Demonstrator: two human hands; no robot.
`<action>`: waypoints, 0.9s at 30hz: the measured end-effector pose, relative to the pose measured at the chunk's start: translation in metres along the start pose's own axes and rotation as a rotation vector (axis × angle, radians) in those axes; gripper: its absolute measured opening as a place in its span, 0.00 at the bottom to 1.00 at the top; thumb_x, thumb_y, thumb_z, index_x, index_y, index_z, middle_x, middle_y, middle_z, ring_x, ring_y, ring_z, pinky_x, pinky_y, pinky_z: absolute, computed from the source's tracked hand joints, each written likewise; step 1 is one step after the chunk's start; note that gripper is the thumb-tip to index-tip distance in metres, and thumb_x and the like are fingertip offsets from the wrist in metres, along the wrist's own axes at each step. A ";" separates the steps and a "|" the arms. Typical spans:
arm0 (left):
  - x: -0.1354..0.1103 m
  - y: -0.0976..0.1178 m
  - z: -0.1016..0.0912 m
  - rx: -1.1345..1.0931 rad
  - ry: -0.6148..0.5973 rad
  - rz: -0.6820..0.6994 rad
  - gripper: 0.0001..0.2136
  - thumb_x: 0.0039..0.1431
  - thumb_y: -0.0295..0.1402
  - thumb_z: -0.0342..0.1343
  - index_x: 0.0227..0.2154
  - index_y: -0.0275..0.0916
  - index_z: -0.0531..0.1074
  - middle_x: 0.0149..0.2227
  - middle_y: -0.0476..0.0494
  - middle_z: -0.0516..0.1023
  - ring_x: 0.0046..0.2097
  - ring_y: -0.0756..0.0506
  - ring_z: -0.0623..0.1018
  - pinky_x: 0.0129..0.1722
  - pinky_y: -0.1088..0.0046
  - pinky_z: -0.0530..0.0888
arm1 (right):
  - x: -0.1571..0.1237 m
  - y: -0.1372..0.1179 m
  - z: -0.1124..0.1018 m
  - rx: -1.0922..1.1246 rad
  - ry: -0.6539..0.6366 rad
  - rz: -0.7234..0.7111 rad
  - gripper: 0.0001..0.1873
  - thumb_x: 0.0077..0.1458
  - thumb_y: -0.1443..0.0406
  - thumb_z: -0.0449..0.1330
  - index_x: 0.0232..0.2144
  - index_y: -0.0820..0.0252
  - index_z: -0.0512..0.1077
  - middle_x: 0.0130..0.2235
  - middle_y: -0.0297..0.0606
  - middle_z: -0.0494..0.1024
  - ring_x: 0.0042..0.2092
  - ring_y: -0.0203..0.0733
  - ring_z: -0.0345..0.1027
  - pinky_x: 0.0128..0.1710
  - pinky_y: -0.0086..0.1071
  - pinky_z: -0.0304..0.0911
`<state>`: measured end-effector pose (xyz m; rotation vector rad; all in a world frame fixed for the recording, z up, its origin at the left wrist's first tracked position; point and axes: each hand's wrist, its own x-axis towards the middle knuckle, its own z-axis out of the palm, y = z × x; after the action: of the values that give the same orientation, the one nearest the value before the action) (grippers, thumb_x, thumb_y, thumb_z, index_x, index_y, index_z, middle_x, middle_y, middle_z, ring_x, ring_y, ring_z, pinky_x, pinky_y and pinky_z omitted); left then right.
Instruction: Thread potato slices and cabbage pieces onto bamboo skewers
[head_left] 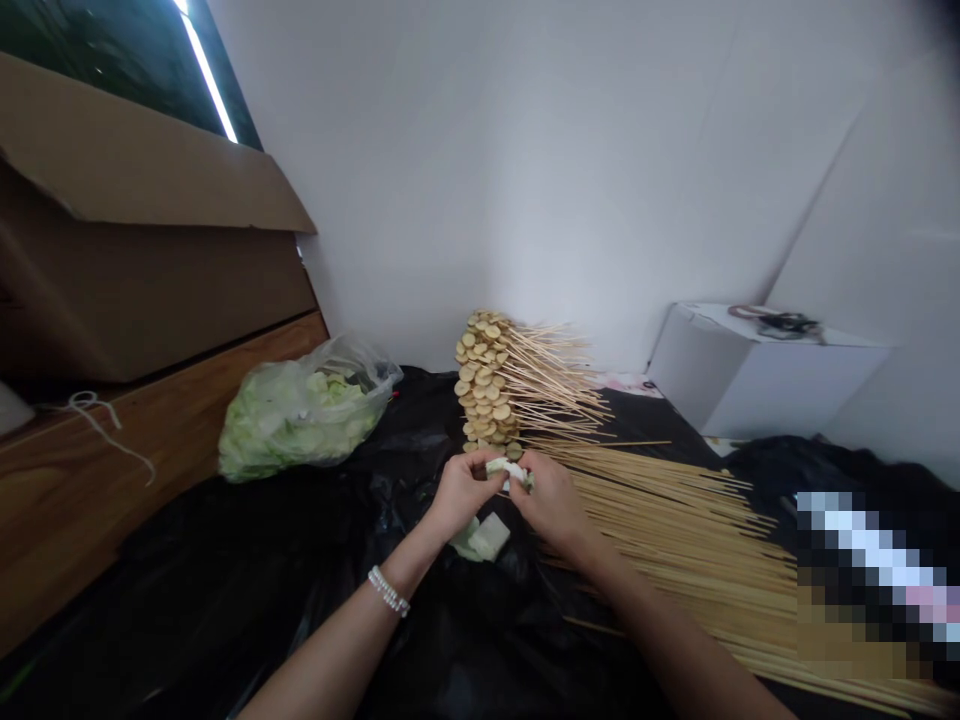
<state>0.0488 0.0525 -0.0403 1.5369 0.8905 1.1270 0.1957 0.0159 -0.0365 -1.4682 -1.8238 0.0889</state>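
Between my two hands is a folded piece of pale green cabbage leaf [496,466]. My left hand [463,492] pinches its left side, a white beaded bracelet on the wrist. My right hand [551,497] has its fingers closed on the right side of the same piece; whether a skewer is also in those fingers is hidden. Just below the hands, loose cabbage pieces [484,538] lie on the black plastic sheet [442,650]. Right beyond the fingers rises a pile of skewers with round pale yellow slices [484,375], their sticks pointing right.
Many bare wooden skewers [675,545] are spread at the right, under my right forearm. A clear bag of cabbage [300,415] sits at the left. Behind it stands a cardboard box [172,290] on a wooden surface [67,500]. A white box [765,370] is by the wall.
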 end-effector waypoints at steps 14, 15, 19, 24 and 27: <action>-0.014 0.005 0.019 0.262 0.280 0.084 0.10 0.47 0.31 0.60 0.34 0.36 0.78 0.30 0.46 0.80 0.32 0.47 0.76 0.34 0.75 0.72 | -0.013 -0.015 -0.003 -0.581 0.150 -0.381 0.09 0.60 0.73 0.50 0.29 0.59 0.64 0.29 0.39 0.69 0.31 0.41 0.61 0.26 0.32 0.48; -0.013 0.005 0.019 0.247 0.273 0.091 0.10 0.48 0.31 0.60 0.35 0.36 0.78 0.31 0.46 0.80 0.33 0.47 0.76 0.36 0.75 0.72 | -0.012 -0.015 -0.004 -0.552 0.139 -0.368 0.08 0.60 0.73 0.50 0.29 0.59 0.65 0.29 0.39 0.69 0.32 0.41 0.62 0.27 0.32 0.49; -0.009 0.005 0.015 0.162 0.187 0.131 0.12 0.52 0.32 0.58 0.39 0.38 0.76 0.38 0.43 0.79 0.40 0.45 0.76 0.42 0.73 0.70 | -0.005 -0.009 -0.007 -0.271 0.063 -0.214 0.06 0.59 0.70 0.51 0.31 0.60 0.66 0.33 0.39 0.71 0.34 0.40 0.63 0.32 0.31 0.54; -0.006 0.008 0.009 0.084 0.098 0.111 0.10 0.55 0.36 0.57 0.38 0.38 0.74 0.34 0.45 0.77 0.36 0.46 0.74 0.38 0.74 0.70 | 0.003 -0.001 -0.011 -0.001 -0.024 -0.111 0.06 0.60 0.67 0.51 0.33 0.59 0.67 0.34 0.38 0.72 0.37 0.40 0.65 0.37 0.31 0.57; -0.007 0.010 0.006 0.193 0.074 0.155 0.07 0.55 0.35 0.57 0.36 0.39 0.75 0.32 0.45 0.76 0.35 0.45 0.73 0.39 0.73 0.68 | 0.003 -0.004 -0.015 -0.106 -0.095 -0.163 0.08 0.61 0.68 0.49 0.35 0.60 0.68 0.36 0.40 0.72 0.37 0.41 0.65 0.37 0.31 0.57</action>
<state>0.0527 0.0415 -0.0327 1.7556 0.9656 1.2441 0.2012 0.0106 -0.0223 -1.4012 -2.0457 -0.0199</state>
